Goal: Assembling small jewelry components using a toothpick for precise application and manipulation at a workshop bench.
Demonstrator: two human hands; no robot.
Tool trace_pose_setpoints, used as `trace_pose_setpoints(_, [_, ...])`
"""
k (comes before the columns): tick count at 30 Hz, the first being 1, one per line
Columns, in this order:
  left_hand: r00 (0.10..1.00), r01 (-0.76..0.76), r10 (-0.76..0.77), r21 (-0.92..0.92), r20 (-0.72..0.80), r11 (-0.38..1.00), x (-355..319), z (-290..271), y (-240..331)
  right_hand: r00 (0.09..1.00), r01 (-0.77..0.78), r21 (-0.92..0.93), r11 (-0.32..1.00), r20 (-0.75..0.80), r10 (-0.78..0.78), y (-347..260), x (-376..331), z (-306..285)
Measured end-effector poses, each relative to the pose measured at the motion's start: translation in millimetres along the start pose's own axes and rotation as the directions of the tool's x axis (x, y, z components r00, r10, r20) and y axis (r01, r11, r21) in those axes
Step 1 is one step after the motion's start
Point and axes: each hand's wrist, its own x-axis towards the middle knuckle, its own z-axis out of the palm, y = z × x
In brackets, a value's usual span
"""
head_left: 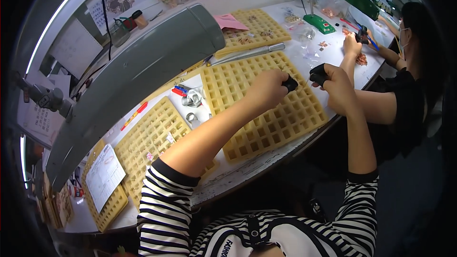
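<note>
My left hand [269, 89] is closed in a pinch above the right part of a yellow grid tray [238, 85] with many square pockets. Black covers wrap its fingertips. Just beyond the tray's right edge, my right hand [339, 88] is raised and also pinched closed, with black covers on its thumb and finger. A small gap separates the two hands. Whatever either one holds is too small or hidden to make out. Behind the tray lies a long silver metal tool [252, 53], probably tweezers or a rod.
A grey lamp arm [138, 76] spans the left. A second grid tray [154, 128] holds small pieces; another [257, 21] lies at the back. Tape rolls [193, 97], a red marker [134, 115] and a paper sheet [105, 176] lie left. A co-worker [416, 66] works under a green lamp [354, 0].
</note>
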Motion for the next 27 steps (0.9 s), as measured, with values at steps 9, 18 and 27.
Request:
trace_pose_setpoints(9, [0.997, -0.066, 0.067, 0.018, -0.04, 0.998, 19.1, 24.2, -1.5, 0.993, 0.117, -0.39, 0.913, 0.015, -0.121, 35.3, 8.2, -1.7])
trace_pose_setpoints(18, [0.926, -0.312, 0.333, 0.137, -0.177, 0.94, 34.4, 39.1, -21.0, 0.992, 0.129, -0.502, 0.855, 0.076, -0.105, 20.9, -2.4, 3.9])
trace_pose_setpoints(27, [0.968, -0.14, 0.178, 0.209, -0.179, 0.968, -72.7, -63.3, -12.7, 0.955, 0.289, -0.605, 0.742, 0.133, -0.264, -3.3, -6.1, 26.9])
